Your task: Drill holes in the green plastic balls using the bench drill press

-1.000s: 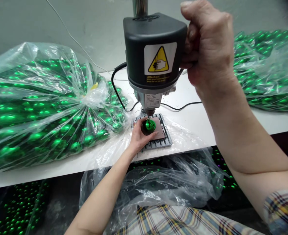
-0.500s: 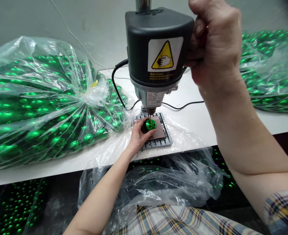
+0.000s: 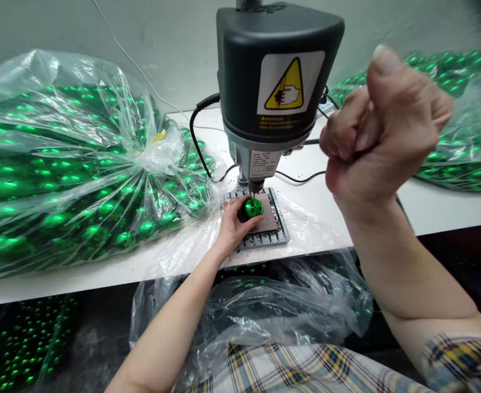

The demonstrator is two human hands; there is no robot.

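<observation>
Beneath the drill bit (image 3: 253,197), left hand (image 3: 231,225) grasps the green ball (image 3: 254,208) on the pad (image 3: 270,219), presumably against rolling; right hand (image 3: 391,128) is curled alongside, whether around anything I can't tell.

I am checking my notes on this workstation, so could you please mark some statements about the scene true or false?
1. The left hand has its thumb and fingers around a green ball. True.
2. The right hand lies flat on the table. False: it is raised, fingers curled, beside the drill press; whether it grips a handle is hidden.
3. The sticker on the drill press shows a red circle. False: it shows a yellow triangle with a hand drawn in it.
4. The plastic bag at the picture's left is gathered into a knot. True.
5. The sleeve on the right arm is plaid. True.
</observation>
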